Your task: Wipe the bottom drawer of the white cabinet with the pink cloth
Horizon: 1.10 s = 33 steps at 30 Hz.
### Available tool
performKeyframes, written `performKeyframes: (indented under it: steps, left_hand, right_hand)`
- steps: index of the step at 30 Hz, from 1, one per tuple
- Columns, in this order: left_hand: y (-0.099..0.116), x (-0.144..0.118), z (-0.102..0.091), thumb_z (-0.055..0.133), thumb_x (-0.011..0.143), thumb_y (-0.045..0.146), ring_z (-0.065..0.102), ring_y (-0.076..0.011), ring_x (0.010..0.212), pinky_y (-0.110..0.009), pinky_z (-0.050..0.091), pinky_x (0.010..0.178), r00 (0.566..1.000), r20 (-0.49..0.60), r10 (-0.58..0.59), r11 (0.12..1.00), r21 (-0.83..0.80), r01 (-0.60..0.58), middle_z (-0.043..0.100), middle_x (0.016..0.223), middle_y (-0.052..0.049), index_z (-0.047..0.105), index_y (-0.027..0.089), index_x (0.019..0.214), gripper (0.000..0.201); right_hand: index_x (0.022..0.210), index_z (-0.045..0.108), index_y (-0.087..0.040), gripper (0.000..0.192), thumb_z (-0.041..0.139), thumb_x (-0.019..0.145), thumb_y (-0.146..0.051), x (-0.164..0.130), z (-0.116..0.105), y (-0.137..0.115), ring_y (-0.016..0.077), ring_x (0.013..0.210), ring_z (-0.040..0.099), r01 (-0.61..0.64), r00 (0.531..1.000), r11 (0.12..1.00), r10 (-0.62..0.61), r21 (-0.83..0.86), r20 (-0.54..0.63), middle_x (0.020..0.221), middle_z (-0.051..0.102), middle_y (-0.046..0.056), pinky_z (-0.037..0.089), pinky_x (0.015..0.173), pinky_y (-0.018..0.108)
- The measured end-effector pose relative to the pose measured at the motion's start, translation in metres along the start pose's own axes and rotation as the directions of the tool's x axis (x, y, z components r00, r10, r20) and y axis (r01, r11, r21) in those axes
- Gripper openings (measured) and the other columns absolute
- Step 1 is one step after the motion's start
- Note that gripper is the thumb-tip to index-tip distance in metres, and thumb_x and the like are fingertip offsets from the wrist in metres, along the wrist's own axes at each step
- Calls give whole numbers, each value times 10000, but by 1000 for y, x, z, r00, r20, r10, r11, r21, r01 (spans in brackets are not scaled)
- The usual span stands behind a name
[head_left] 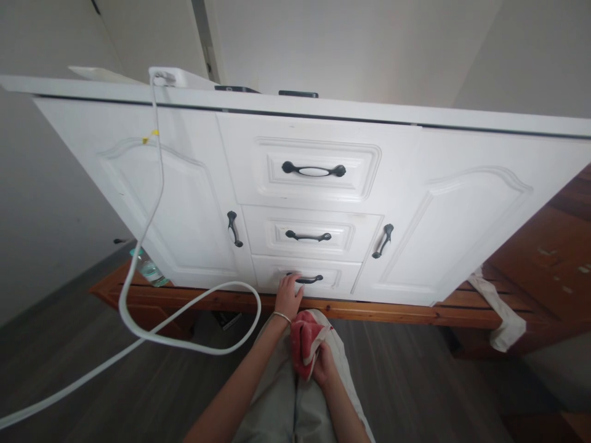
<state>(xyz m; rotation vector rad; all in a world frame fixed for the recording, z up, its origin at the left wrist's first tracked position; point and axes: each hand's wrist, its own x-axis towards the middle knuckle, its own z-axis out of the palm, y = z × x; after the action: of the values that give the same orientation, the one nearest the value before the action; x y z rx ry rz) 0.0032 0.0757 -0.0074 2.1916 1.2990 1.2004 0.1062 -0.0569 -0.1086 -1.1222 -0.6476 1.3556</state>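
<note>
Left hand [289, 294] grasping bottom drawer handle [307, 279], drawer shut, contents unseen; right hand [323, 367] clutching red cloth [303, 340]

White cabinet [462, 209], wooden bench [392, 312], grey plank floor [415, 381], pale walls [346, 43]

bare forearms, no sleeves | thin metal bangle [281, 317] on left wrist | light beige trousers [277, 400] | no gloves
</note>
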Motion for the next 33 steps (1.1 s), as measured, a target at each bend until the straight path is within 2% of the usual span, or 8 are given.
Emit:
performKeyframes:
  steps: [3,9,12,16,20,25,30,33]
  left_hand:
    - [6,10,11,545,905,196,520,-260,1210,-480,422,1113,996,88,35,999,38,-39,644,1207,-103,603,183,1198,299]
    - [10,12,15,582,844,138,520,-275,1206,-486,427,1112,990,143,12,997,70,-23,641,1155,-93,617,183,1136,297]
    - [18,5,12,560,842,118,519,-285,1187,-483,435,1101,991,136,-15,996,86,3,632,1142,-113,616,161,1119,286]
    - [31,-26,6,525,849,93,517,-281,1176,-480,439,1094,996,81,-31,995,101,23,622,1125,-102,617,174,1114,292]
    - [42,-74,-7,505,873,95,517,-264,1216,-491,431,1114,998,48,-38,997,69,35,617,1189,-71,609,209,1173,338]
    - [58,-121,-26,465,923,124,539,-254,1232,-490,462,1090,998,50,-46,998,44,44,641,1221,-73,630,223,1207,342]
    - [73,-148,-46,498,908,133,565,-250,1240,-484,480,1097,989,111,-96,995,40,92,665,1245,-63,659,249,1220,370]
    - [76,-161,-58,516,917,166,568,-244,1259,-469,480,1112,977,180,-114,993,25,111,665,1292,-52,651,282,1268,394]
  right_hand:
    - [950,735,-218,338,511,816,-432,1,-1,2,293,1049,707,-144,989,976,138,162,49,1018,764,104,542,972,500]
    - [1031,731,-238,408,454,853,-479,2,1,4,285,1107,682,-162,984,987,159,25,77,1068,748,101,540,975,481]
    - [1058,739,-218,398,464,859,-425,0,4,3,287,1095,686,-151,985,987,147,47,87,1024,759,112,551,946,478]
    - [1056,736,-205,364,515,825,-378,-4,7,0,280,1048,700,-133,987,986,122,103,108,1058,764,111,563,924,459]
    - [1084,717,-206,387,515,807,-384,-6,8,-3,276,1036,699,-208,969,970,186,128,164,1054,760,110,567,892,434]
    - [1062,693,-228,362,625,723,-334,-16,9,-2,283,1034,696,-270,948,947,231,175,217,1038,751,96,569,815,385]
    - [963,684,-229,327,687,674,-381,-39,17,3,309,1023,692,-328,923,933,283,148,259,984,748,93,574,770,387]
    - [927,688,-235,321,676,675,-433,-59,23,-5,319,1023,690,-354,906,933,324,68,272,940,747,91,572,778,406]
